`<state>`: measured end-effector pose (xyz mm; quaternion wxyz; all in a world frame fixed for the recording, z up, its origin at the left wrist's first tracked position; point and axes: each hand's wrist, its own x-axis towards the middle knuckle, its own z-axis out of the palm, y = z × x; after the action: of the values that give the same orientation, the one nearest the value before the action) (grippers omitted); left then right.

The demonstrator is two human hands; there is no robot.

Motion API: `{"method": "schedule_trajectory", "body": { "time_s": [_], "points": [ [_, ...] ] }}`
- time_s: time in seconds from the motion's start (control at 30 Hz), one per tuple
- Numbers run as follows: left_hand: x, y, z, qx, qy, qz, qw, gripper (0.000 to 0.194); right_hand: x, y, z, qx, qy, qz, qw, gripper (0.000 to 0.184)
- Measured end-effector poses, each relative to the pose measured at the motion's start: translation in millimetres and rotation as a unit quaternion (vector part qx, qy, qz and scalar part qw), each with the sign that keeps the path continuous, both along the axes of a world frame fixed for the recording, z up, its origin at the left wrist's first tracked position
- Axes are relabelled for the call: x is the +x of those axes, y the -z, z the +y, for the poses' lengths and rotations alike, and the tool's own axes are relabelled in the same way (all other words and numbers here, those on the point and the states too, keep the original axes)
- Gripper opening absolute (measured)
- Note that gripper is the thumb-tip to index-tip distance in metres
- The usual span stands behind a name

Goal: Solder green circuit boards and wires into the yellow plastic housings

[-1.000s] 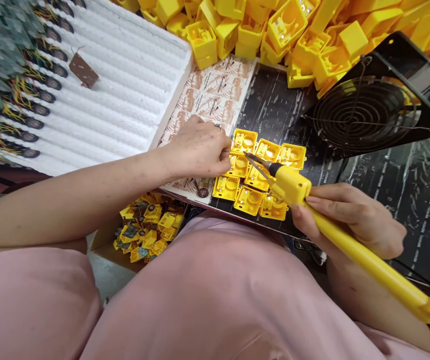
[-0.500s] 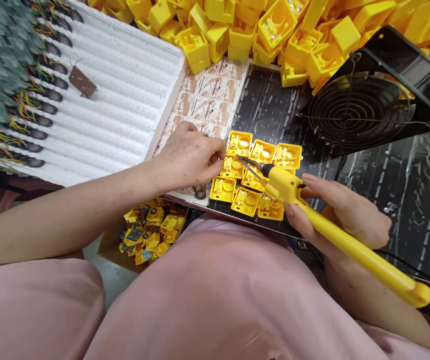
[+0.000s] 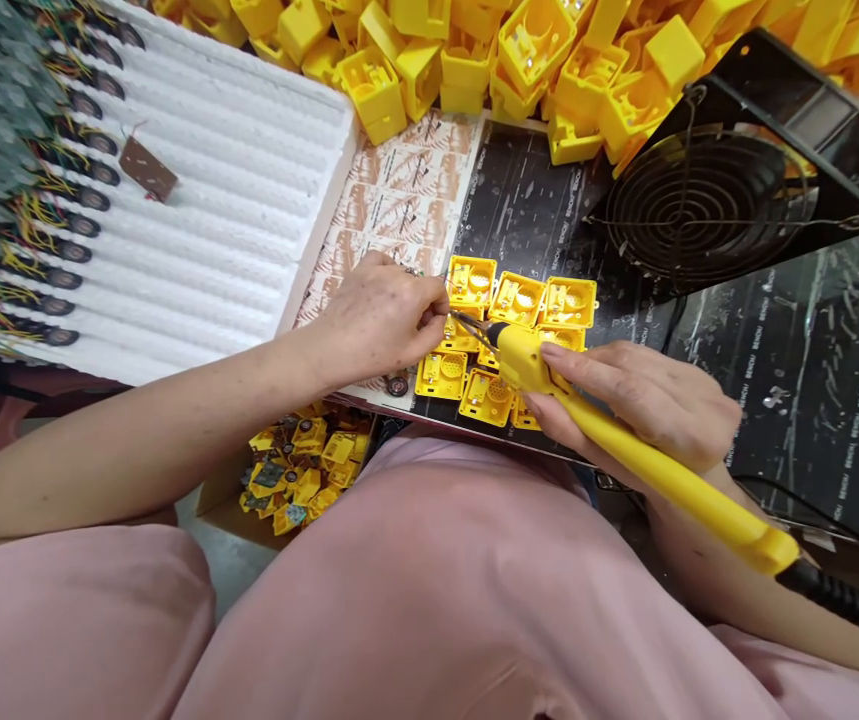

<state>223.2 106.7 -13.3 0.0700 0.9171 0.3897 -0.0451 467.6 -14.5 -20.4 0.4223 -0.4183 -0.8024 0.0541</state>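
My right hand [image 3: 646, 410] is wrapped round the yellow handle of a soldering iron [image 3: 624, 440], its dark tip pointing left at the fingers of my other hand. My left hand [image 3: 391, 310] is closed in a pinch beside that tip, at the left edge of a cluster of open yellow plastic housings [image 3: 489, 397]. What the pinch holds is too small and hidden to make out. Metal contacts and round perforated grilles show inside the housings. Close below my left hand lies a small round black part [image 3: 397, 385] with a copper-coloured middle.
A white ridged foam tray [image 3: 226, 180] at the left carries green circuit boards [image 3: 9, 130] with wires and round black parts. More yellow housings [image 3: 376, 90] are heaped at the back. A black fan [image 3: 684, 210] stands at the right. Below the table edge, a cardboard box [image 3: 223, 510] holds yellow pieces.
The soldering iron has moved left with my right hand, bringing its tip up to my left fingertips. My left hand stays pinched in nearly the same place. The view has shifted slightly.
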Motion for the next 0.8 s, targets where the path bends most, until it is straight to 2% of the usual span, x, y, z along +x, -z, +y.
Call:
{"method": "schedule_trajectory", "body": {
  "time_s": [0.17,0.37,0.5,0.63,0.7,0.8],
  "points": [
    [1,-0.7,0,-0.021,-0.015,0.025,0.999,0.036,4,-2.1,-2,0.005,0.013,0.014,1.000,0.051],
    [-2,0.1,1,-0.007,-0.004,0.032,0.999,0.038,7,-4.4,-2,0.018,0.041,0.004,0.999,0.050],
    [-17,-9.7,7,0.001,0.006,-0.013,1.000,0.042,13,-6.6,-10,-0.015,0.059,-0.004,0.998,0.050],
    [-26,-19.4,5,-0.053,0.008,-0.057,0.997,0.041,17,-1.8,-21,-0.043,0.103,0.024,0.993,0.053],
    [-24,-17.3,-1,-0.050,0.002,-0.051,0.997,0.037,17,2.6,-24,-0.050,0.116,0.042,0.991,0.055],
    [-22,-8.9,-8,-0.005,-0.025,-0.063,0.998,0.031,20,8.9,-25,-0.026,0.107,0.051,0.993,0.058]
  ]
}}
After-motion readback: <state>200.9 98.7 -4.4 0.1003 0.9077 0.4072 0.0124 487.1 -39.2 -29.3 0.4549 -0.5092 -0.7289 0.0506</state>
